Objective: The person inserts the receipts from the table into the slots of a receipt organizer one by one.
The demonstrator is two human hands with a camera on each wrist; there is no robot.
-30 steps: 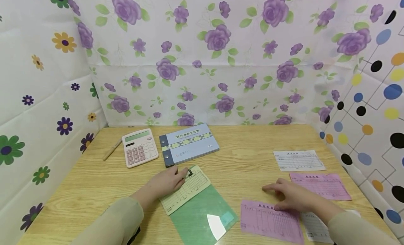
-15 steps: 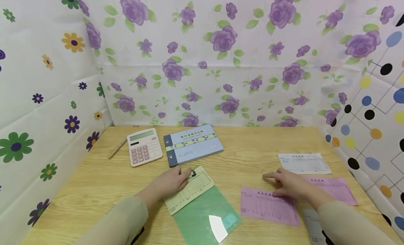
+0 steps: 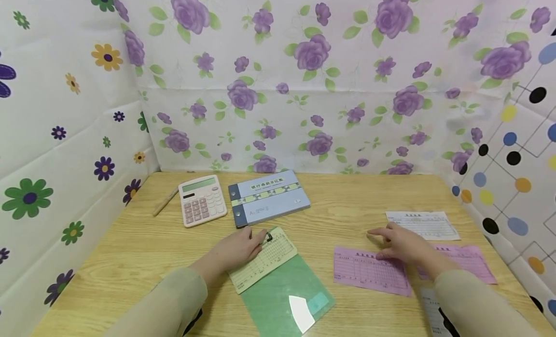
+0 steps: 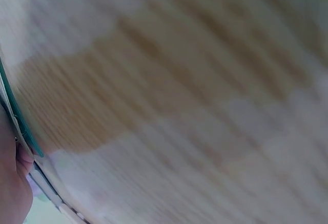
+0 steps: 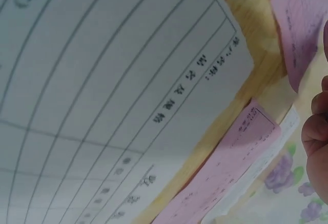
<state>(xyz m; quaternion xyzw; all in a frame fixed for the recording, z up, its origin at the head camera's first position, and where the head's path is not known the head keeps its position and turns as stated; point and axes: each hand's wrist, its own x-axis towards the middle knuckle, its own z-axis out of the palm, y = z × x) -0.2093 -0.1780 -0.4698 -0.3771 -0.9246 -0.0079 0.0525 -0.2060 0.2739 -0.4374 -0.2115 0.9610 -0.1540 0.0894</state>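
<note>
My left hand [image 3: 236, 247] grips the upper left edge of a green clipboard [image 3: 278, 298], fingers beside its small black clip [image 3: 269, 237]. A pale yellow printed form [image 3: 262, 262] covers the board's upper part. In the left wrist view the hand [image 4: 15, 183] and the board's thin edge show at the far left. To the right, my right hand [image 3: 404, 247] lies over a pink slip [image 3: 360, 274], thumb at its top edge and index finger stretched beyond it. Its fingers [image 5: 320, 137] show at the right edge of the right wrist view.
A blue ledger [image 3: 271, 197], a pink and white calculator [image 3: 204, 202] and a pen [image 3: 165, 202] lie at the back left. Right of the right hand are a white slip [image 3: 427, 225], another pink slip [image 3: 469, 264] and a nearer white slip [image 3: 432, 308]. Flowered cloth [image 3: 312, 110] walls the table.
My right hand and the pink slip under it have moved away from me, toward the back of the table. The left hand stays at the clipboard's edge. The head view has shifted slightly.
</note>
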